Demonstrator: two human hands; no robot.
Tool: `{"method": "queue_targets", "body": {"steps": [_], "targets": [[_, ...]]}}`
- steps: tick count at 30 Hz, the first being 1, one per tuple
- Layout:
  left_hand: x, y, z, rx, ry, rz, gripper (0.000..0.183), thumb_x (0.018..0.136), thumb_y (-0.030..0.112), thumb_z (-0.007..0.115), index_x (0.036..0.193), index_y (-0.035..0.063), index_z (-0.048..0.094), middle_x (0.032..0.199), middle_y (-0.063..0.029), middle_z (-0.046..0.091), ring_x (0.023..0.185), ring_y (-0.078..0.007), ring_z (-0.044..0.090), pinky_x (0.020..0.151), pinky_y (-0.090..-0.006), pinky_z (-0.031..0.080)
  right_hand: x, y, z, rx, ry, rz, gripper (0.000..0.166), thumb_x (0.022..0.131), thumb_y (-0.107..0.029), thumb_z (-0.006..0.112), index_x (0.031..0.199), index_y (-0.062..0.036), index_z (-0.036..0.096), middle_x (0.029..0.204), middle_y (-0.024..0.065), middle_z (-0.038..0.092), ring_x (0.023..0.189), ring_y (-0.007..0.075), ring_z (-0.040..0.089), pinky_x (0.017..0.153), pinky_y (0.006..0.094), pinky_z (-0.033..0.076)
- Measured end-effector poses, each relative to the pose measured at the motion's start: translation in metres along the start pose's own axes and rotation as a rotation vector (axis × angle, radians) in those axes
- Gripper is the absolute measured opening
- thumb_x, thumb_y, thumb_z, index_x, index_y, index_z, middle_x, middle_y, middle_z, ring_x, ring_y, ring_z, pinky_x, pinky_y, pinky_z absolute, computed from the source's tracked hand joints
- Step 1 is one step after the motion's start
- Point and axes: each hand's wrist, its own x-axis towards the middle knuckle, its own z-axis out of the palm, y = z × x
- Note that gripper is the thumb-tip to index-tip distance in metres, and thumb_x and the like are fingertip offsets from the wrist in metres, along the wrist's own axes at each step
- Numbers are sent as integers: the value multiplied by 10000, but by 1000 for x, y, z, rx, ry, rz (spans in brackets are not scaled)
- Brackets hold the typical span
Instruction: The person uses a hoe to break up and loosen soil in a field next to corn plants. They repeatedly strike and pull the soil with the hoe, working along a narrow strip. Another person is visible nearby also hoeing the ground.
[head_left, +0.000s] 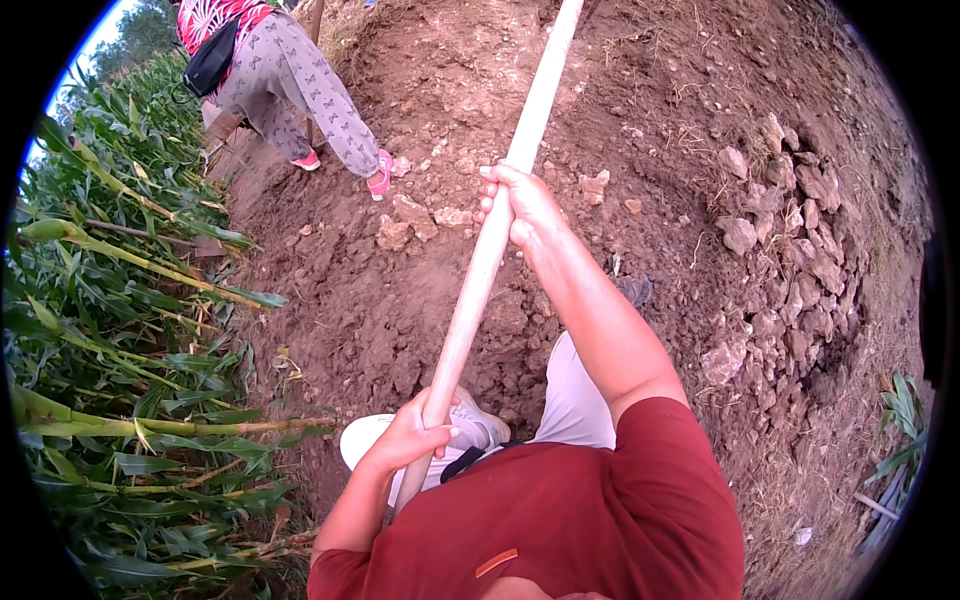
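A long pale wooden pole (472, 307), perhaps a tool's handle, slants from beside my torso up past the top edge of the view, where its far end is hidden. My left hand (421, 433) grips its lower part near my waist. Farther up the pole, my right hand (519, 202) is closed round it. Reddish-brown loose soil (360, 300) lies under the pole and around my feet. Several pale stones, among them one chunk (414, 216), lie on the soil left of my right hand.
Maize plants (135, 345) line the left side. A person (300, 90) in patterned grey trousers stands at the upper left, near an upright wooden handle. A heap of stones (814, 262) lies on the right. Cut green leaves (904, 420) lie at the right rim.
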Motion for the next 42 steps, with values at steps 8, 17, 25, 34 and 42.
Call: {"method": "queue_targets", "body": {"steps": [8, 17, 25, 34, 42], "targets": [[19, -53, -8, 112, 0, -228, 329, 746, 66, 616, 1025, -4, 456, 762, -42, 514, 496, -82, 495, 437, -227, 423, 95, 34, -119, -101, 444, -64, 145, 721, -80, 630, 754, -3, 513, 574, 71, 509, 440, 195, 523, 379, 327, 439], [12, -116, -23, 330, -13, -222, 372, 721, 107, 593, 1064, -9, 510, 865, -62, 565, 805, -153, 522, 735, -270, 434, 74, 151, -189, -27, 490, 230, 116, 716, -58, 619, 750, -12, 517, 571, 77, 499, 437, 218, 513, 405, 378, 448], [-62, -104, -46, 278, 54, -345, 428, 733, 86, 650, 1123, -19, 508, 918, -45, 581, 825, -126, 525, 751, -259, 436, 16, 173, -128, -42, 519, 281, 111, 740, -82, 596, 739, -58, 488, 573, 56, 474, 457, 201, 495, 422, 365, 433], [-210, -186, -40, 112, 317, -436, 364, 712, 82, 712, 1041, -3, 583, 898, -23, 629, 811, -100, 559, 758, -278, 459, -115, 252, -70, 103, 337, 661, 128, 734, -69, 583, 691, -56, 462, 568, 73, 462, 489, 225, 498, 473, 377, 441], [-163, -200, -18, 140, 540, -274, 278, 711, 97, 709, 949, 3, 600, 813, -22, 630, 762, -105, 570, 716, -281, 471, -108, 171, -23, 65, 196, 450, 135, 714, -79, 630, 685, -69, 498, 587, 48, 495, 492, 181, 513, 452, 332, 449]]}}
